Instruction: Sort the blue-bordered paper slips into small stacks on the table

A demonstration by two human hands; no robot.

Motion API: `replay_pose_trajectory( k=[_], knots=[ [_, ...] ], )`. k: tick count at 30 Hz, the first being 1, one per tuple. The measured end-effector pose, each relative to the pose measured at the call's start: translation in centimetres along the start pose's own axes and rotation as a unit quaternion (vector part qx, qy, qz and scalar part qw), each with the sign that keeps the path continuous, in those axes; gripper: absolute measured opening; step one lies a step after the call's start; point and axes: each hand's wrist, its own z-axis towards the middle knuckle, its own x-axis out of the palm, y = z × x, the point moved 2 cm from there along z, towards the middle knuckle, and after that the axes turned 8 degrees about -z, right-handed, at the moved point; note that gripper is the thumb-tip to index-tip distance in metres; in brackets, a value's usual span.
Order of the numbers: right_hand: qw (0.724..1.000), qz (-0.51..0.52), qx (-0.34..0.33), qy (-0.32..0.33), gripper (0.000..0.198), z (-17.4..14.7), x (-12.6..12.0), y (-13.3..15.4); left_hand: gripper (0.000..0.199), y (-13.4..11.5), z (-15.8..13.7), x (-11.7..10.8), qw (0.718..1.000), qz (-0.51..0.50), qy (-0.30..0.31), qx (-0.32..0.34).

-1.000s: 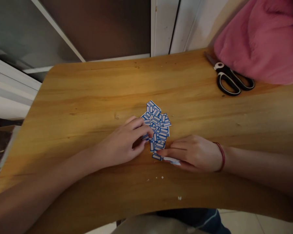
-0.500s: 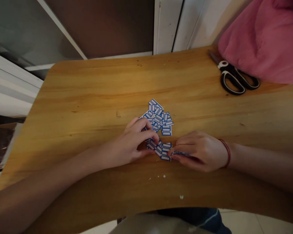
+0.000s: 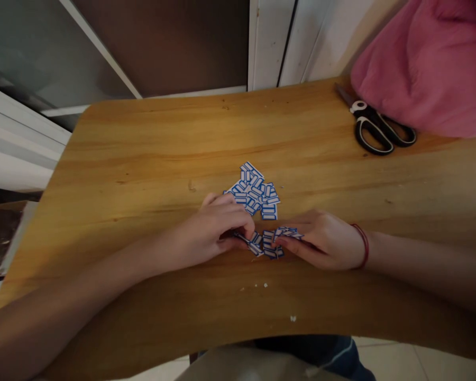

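Note:
A loose pile of small white paper labels with blue borders (image 3: pixel 250 190) lies mid-table, just beyond my hands. My left hand (image 3: pixel 226 225) is closed, thumb and fingers pinching a few labels (image 3: pixel 255 246) on the near side of the pile. My right hand (image 3: pixel 317 241) grips a small bunch of the same labels (image 3: pixel 287 233) between thumb and fingers, their printed faces turned up. Beneath that bunch, more labels (image 3: pixel 268 248) show, partly covered. The fingertips of my left hand are partly hidden behind its knuckles.
Black-handled scissors (image 3: pixel 375 127) lie at the back right against a pink cloth (image 3: pixel 424 74). White paper scraps (image 3: pixel 293 318) dot the wooden table (image 3: pixel 143 143) near its front edge. A white-framed panel (image 3: pixel 174 47) stands behind, and an open box (image 3: pixel 3 233) sits at the left.
My right hand has turned its bunch so the faces show, and shifted slightly left. My left fingers have closed on labels, pulling them a little apart from those by my right hand.

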Motion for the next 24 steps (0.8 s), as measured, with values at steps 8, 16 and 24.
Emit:
replay_pose_trajectory(
  k=[8, 16, 24],
  knots=[
    [0.999, 0.029, 0.037, 0.014, 0.044, 0.1, 0.0, -0.2, 0.008, 0.0, 0.0, -0.9, 0.998, -0.012, -0.055, 0.027],
    [0.930, 0.277, 0.207, 0.126, 0.050, 0.5, -0.2, -0.4, 0.009, -0.6, -0.1, -1.6, 0.987, -0.141, -0.076, 0.000],
    [0.817, 0.363, 0.181, 0.409, 0.039, 0.3, 0.1, 2.3, 0.018, -2.7, -0.6, 0.7, 0.939, -0.321, -0.038, -0.122]
  ],
)
